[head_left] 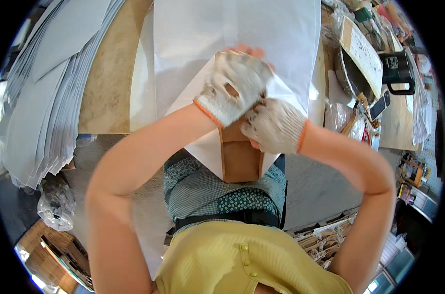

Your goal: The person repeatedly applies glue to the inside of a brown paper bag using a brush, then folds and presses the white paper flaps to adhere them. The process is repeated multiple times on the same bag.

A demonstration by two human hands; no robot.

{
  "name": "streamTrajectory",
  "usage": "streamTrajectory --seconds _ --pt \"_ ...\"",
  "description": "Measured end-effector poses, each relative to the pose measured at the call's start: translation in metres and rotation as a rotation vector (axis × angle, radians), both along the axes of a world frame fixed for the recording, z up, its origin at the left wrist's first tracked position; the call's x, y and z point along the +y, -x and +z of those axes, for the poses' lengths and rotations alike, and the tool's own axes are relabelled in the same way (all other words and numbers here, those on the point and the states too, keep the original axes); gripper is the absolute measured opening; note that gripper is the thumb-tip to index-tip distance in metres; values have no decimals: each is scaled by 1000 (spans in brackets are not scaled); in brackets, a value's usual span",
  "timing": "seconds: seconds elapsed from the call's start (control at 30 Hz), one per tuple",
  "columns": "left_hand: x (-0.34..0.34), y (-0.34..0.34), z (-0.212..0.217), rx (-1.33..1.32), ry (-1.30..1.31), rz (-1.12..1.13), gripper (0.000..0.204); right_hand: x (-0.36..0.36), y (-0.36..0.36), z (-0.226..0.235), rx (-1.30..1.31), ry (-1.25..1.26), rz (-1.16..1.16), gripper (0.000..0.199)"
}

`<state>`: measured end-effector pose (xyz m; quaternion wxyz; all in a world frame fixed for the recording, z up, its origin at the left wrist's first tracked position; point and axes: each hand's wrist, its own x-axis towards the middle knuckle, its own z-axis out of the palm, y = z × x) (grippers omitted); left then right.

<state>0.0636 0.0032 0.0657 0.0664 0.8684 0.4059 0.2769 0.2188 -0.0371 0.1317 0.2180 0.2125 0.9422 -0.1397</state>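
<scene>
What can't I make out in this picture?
Left hand: head view, fingers blurred, so their hold is unclear.
Right hand: head view, most fingers hidden by the hand itself.
Brown piece: head view, upper part hidden by the hands.
Grey sheets: head view, far ends cut off by the top edge.
Pan: head view, inside partly hidden by the board over it.
</scene>
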Motion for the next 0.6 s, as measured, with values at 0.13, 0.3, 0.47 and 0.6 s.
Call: streamTrajectory --seconds 0.13,0.3,0.47,0.6 --pt "3 2 39 886 648 -129 35 6 32 -5 -671 -103 -29 27" --pt "-35 20 67 1348 857 -256 17 23 15 -14 -793 -56 -287 25" --pt "-68 72 79 928 607 -92 69 -8 -35 -2 -451 -208 -596 38" --pt "-55 77 59 802 459 -112 78 -10 -53 1 -325 -401 -352 47"
